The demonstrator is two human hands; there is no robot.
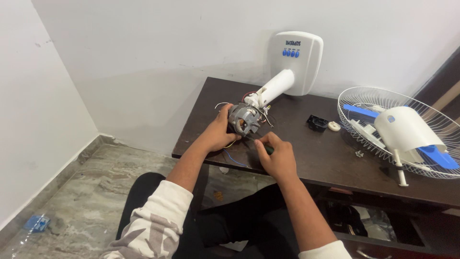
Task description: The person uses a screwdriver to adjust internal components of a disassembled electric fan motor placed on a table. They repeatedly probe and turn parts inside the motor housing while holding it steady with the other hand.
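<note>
fan motor (244, 120): a grey metal motor with copper windings lay near the left end of the dark worktop (306, 153), joined to a white neck (275, 88) that ran back to the white base (297, 62) leaning on the far wall.
left hand (221, 133): it was clamped around the motor's left side, fingers curled over the housing, steadying it.
right hand (277, 157): it was closed around a screwdriver (262, 145) with a dark green handle, the tip aimed left at the near underside of the motor.
wires (235, 158): loose red, white, yellow and blue strands spilled from the motor; a blue one trailed over the worktop towards the near edge, between the two hands.
small parts: a black plastic piece (316, 123) and a round white cap (334, 126) sat together, well to the right of the motor.
fan guard (359, 103): a white wire grille lay at the right end of the worktop, holding blue blades (443, 157) and a white motor cover (405, 129).
floor (86, 201): grey marbled stone, with a small blue object (37, 223) at the near left.
sleeves: white and grey patterned, pushed up the forearms.
</note>
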